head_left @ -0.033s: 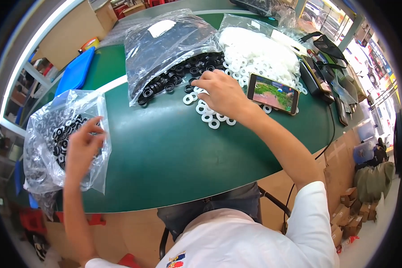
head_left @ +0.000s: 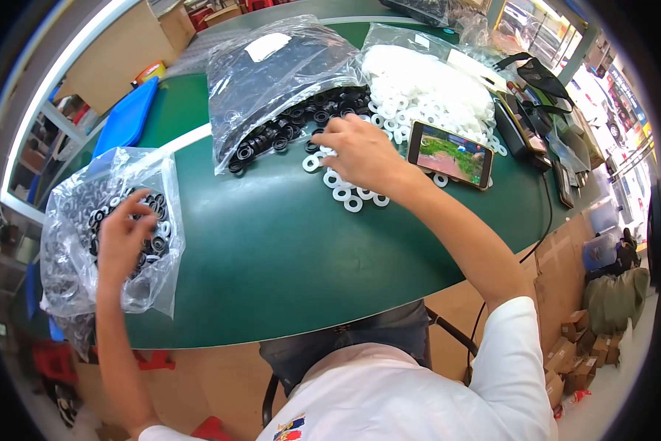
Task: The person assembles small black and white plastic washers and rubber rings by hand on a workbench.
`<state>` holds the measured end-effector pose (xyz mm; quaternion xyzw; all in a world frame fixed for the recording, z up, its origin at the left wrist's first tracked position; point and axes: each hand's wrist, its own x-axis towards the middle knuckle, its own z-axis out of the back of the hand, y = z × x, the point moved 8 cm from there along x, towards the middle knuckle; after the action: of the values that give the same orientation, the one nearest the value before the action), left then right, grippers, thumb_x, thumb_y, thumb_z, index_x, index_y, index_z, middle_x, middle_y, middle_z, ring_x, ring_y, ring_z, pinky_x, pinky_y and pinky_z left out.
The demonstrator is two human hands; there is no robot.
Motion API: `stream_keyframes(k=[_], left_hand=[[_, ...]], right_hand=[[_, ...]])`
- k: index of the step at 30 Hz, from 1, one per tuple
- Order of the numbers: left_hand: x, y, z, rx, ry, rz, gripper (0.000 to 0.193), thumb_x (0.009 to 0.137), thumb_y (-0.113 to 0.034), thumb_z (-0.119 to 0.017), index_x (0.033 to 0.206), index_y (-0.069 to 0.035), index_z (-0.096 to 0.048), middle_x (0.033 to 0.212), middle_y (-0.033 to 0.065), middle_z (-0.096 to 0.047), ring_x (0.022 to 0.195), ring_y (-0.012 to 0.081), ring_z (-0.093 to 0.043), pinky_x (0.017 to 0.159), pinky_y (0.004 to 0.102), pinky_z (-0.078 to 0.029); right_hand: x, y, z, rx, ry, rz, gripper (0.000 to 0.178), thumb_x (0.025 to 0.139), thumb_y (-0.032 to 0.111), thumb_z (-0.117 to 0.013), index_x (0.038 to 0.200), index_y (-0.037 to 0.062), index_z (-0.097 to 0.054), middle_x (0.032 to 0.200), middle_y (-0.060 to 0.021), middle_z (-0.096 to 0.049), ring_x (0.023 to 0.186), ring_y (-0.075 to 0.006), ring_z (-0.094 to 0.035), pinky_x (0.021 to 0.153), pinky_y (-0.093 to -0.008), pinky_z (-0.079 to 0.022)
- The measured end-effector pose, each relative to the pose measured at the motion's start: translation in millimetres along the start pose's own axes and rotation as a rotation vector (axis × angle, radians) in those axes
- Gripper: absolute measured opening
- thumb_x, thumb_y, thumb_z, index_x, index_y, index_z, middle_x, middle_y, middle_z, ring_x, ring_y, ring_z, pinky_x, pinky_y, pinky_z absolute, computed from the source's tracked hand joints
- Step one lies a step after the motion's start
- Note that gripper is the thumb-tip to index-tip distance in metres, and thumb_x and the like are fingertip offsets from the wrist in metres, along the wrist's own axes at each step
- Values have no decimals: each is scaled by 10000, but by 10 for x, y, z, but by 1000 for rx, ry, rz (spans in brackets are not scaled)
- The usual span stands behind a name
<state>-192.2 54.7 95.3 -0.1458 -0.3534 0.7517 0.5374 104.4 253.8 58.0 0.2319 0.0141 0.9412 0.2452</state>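
Note:
My left hand (head_left: 124, 231) hovers over a clear plastic bag (head_left: 69, 257) at the left, fingers apart and slightly blurred, nothing visible between them. Mixed black and white rings (head_left: 160, 231) lie in that bag. My right hand (head_left: 360, 151) is above loose white rings (head_left: 342, 192) at the table's middle, its fingers bent inward. By its fingertips is a black ring (head_left: 312, 146); whatever the fingers hold is hidden. Black rings (head_left: 260, 140) spill from a large clear bag (head_left: 286, 55). Beside it, another bag (head_left: 426, 73) spills white rings.
A phone (head_left: 449, 153) showing a colourful picture leans on the white rings, right of my right hand. A blue tray (head_left: 127, 117) stands at the far left of the green table (head_left: 271, 257). A black cable (head_left: 548, 220) hangs over the right edge, near dark cases.
My left hand has shifted a little left, farther over the bag, exposing more rings on its right side. My right hand stays nearly in place.

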Motion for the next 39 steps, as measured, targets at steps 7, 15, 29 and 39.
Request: stream_keyframes(k=[7, 15, 29, 39], left_hand=[[137, 1314, 1234, 549, -160, 150, 403, 907, -155, -678, 1297, -71, -617, 951, 88, -667, 785, 220, -655, 713, 341, -518], [128, 314, 601, 695, -501, -329, 277, 896, -120, -690, 1157, -39, -650, 1051, 162, -649, 956, 354, -644, 838, 428, -506], [-673, -1191, -1966, 96, 303, -646, 565, 769, -152, -825, 1283, -59, -610, 1113, 91, -654, 996, 281, -604, 828, 385, -523], [-603, -1170, -1922, -58, 311, -614, 529, 749, -69, -813, 1248, -62, -638, 1115, 77, -670, 990, 270, -604, 910, 380, -469]], right_hand=[[176, 204, -338, -171, 120, 186, 193, 827, 203, -738, 986, 99, -704, 1000, -80, -605, 968, -278, -550, 875, -398, -484], [-719, 1013, 25, 277, 35, 487, 198, 775, 73, -640, 969, 37, -638, 929, -82, -563, 873, -244, -614, 718, -370, -563], [300, -6, 11, -18, 149, 101, 261, 878, 162, -691, 1133, 112, -714, 1076, -57, -673, 1051, -255, -623, 881, -386, -520], [672, 26, -553, -279, 369, 291, 227, 828, 132, -692, 1050, 135, -739, 1003, -76, -659, 1034, -284, -630, 876, -413, -501]])
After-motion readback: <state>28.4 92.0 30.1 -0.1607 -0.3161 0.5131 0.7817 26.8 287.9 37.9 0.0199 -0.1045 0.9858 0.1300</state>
